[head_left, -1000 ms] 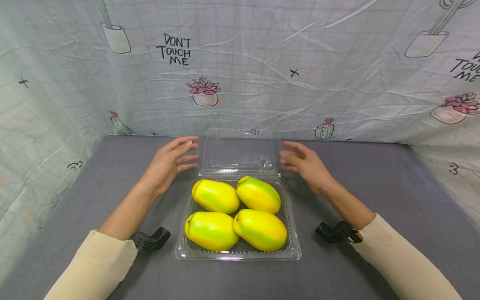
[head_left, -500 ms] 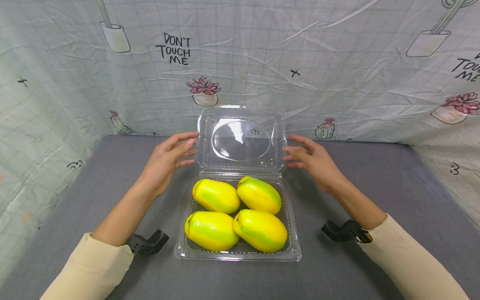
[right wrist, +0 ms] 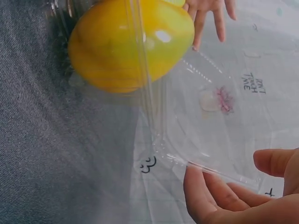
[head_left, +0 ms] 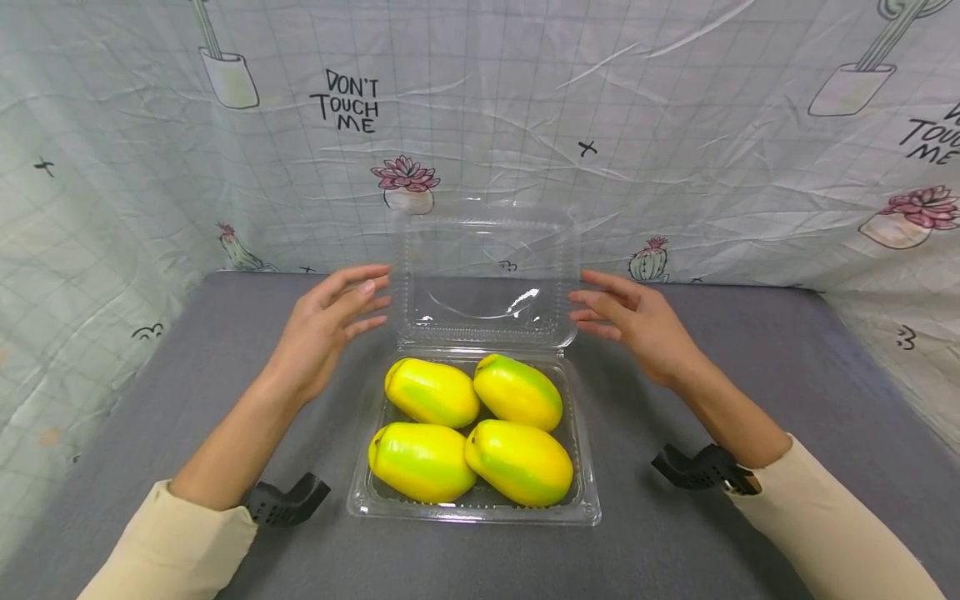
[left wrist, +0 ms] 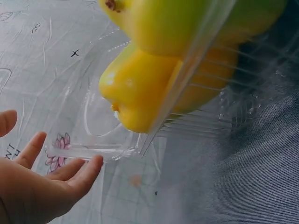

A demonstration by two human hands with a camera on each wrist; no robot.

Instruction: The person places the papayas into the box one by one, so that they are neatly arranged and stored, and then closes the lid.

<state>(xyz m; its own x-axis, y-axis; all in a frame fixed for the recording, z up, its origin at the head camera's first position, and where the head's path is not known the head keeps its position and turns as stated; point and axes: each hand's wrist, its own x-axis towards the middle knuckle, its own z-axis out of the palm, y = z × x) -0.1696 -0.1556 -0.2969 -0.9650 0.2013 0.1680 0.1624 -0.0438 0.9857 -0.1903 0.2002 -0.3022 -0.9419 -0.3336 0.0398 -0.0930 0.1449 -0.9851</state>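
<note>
A clear plastic clamshell box stands with its base (head_left: 480,514) on the grey table and its lid (head_left: 487,283) raised at the back. Several smooth yellow-green fruits, mango-like in shape, fill the base, among them a front-left fruit (head_left: 423,462). My left hand (head_left: 322,317) is beside the lid's left edge, fingers extended and spread; whether they touch it cannot be told. At the lid's right edge is my right hand (head_left: 633,325). In the right wrist view, its fingertips (right wrist: 194,179) meet the lid's edge, with the thumb apart. Neither hand grips the lid.
The grey tabletop (head_left: 187,375) extends on both sides of the box. A pale curtain (head_left: 510,100) with printed plants and lettering hangs close behind the lid. Each wrist wears a black bracket, such as the right one (head_left: 697,468).
The lid has swung up from leaning back to a more upright pose. Both hands have risen slightly, and the right hand has moved outward to the right. The fruits have stayed put.
</note>
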